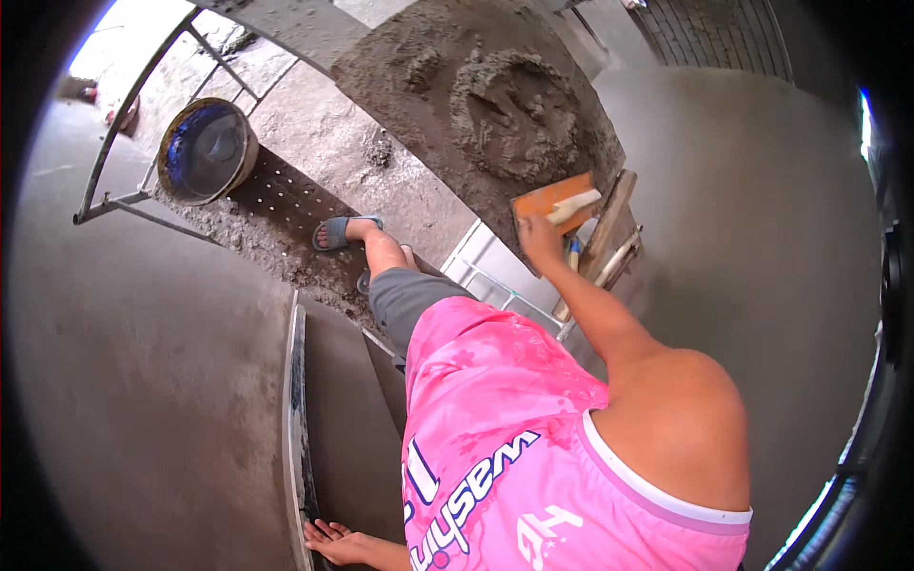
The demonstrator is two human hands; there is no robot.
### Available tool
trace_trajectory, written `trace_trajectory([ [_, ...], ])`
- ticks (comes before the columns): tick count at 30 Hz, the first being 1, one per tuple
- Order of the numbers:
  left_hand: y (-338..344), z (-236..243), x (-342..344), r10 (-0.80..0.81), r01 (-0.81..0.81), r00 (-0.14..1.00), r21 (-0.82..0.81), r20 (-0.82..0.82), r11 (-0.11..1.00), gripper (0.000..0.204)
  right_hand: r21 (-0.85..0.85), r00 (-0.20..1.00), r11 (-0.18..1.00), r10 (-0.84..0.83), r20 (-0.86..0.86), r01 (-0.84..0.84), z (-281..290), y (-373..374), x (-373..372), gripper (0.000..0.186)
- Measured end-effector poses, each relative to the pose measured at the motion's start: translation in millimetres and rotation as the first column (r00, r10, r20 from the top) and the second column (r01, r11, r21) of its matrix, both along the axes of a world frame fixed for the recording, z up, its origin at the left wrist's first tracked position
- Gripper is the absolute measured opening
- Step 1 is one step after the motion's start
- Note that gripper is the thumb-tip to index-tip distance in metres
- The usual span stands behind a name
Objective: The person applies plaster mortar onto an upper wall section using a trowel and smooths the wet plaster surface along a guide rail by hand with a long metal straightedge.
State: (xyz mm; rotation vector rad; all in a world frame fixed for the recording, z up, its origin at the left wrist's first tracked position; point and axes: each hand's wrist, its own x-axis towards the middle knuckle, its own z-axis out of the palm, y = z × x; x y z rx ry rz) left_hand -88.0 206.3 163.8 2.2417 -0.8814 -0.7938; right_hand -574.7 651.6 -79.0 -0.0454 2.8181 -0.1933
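R hand (540, 238) at orange float (541, 201), long axis rightwd, slightly upwd

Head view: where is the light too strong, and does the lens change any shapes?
In the head view, glare whitens the upper left and slivers at the right rim, sparing the orange float; in the head view, the long strip near the left hand looks bowed, probably by the fisheye lens, and the corners darken.

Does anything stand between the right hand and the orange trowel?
Nothing visible does: the right hand is at the near edge of the orange trowel, with no object showing between them. The wooden strip lies to the trowel's right.
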Motion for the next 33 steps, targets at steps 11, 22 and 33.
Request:
trace_trajectory([
  [11, -3.6, -10.7, 20.3, 0.05, -0.053, 0.995, -0.026, -0.086, 0.998, 0.051, 0.242, 0.818, 0.823, -0.555, 0.151, 0.514, -116.8, 219.1, 24.0, 0.084],
  [22, 11.5, -15.9, 20.4, 0.28, -0.29, 0.951, -0.065, -0.131, 0.955, 0.042, 0.246, 0.96, 0.952, 0.115, 0.254, -0.18, -47.8, 333.5, -28.0, 0.047],
  [33, 4.4, -9.6, -10.0, 0.198, -0.226, 0.962, -0.147, -0.186, 0.963, 0.051, 0.503, 0.961, 0.864, -0.148, 0.233, 0.011, 180.4, 298.4, -51.7, 0.052],
])
